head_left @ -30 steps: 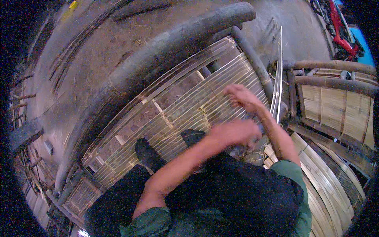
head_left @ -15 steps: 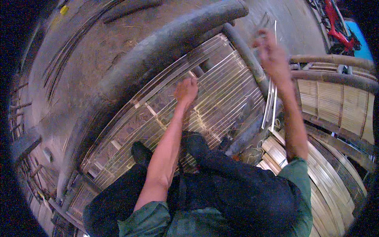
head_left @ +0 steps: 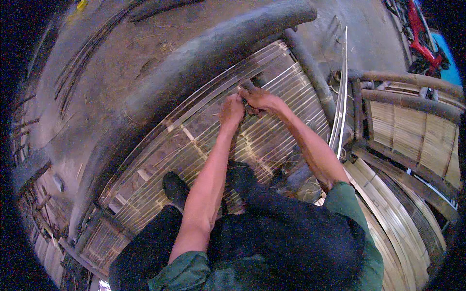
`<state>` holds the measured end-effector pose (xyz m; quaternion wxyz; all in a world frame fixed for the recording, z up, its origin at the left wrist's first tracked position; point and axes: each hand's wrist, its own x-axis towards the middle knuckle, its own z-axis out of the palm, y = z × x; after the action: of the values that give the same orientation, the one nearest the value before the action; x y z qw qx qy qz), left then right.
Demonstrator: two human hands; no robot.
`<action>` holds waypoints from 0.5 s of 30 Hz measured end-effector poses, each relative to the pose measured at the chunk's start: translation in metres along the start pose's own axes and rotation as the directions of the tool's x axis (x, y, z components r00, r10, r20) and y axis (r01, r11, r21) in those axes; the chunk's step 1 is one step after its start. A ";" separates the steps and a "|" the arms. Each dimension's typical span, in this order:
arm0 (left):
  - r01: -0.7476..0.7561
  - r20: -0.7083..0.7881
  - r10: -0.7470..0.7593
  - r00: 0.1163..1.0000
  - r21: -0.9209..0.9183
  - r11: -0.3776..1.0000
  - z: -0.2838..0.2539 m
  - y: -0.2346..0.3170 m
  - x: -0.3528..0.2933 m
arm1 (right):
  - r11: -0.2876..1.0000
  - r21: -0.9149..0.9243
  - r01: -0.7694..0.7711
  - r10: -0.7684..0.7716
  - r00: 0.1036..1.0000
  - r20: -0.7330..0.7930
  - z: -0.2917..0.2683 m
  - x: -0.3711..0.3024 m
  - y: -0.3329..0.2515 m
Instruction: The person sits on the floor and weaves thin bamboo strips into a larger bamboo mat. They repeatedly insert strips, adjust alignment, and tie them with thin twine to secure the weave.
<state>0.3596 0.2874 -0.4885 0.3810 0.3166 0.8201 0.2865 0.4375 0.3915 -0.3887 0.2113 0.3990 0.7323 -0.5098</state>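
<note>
Beneath my arms lies a long panel of thin parallel bamboo slats point(head_left: 286, 104), joined by pale crosspieces. My left hand point(head_left: 231, 110) is closed at the far end of one bamboo crosspiece point(head_left: 250, 148), whose pale tip shows just above the fingers. Right beside it, fingers curled and touching or nearly touching it, is my right hand point(head_left: 263, 101). A dark shape shows under the right fingers, but I cannot make out what they hold. To the right of my right forearm, several narrow pale strips point(head_left: 342, 92) stand at a slant.
A thick bamboo pole point(head_left: 213, 46) curves along the panel's far side. A thinner pole point(head_left: 310, 72) borders its right end. On the right are a bamboo bench point(head_left: 412, 123) and stacked split bamboo point(head_left: 393, 208). My dark shoe point(head_left: 174, 188) is at the panel. A red object point(head_left: 423, 48) lies far right.
My right hand has come down from the upper right, where it was blurred, to beside my left hand. The left hand stays at the same crosspiece. The view has shifted slightly.
</note>
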 end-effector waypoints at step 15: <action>0.196 0.275 0.078 0.958 -0.833 0.517 -0.067 0.069 -0.040 | 0.983 0.150 0.106 -0.026 0.889 -0.458 0.001 -0.060 0.025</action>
<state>0.3468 0.2859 -0.3851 0.6075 0.0974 0.5221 0.5907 0.4931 0.3726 -0.3600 -0.0178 0.4984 0.7281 -0.4702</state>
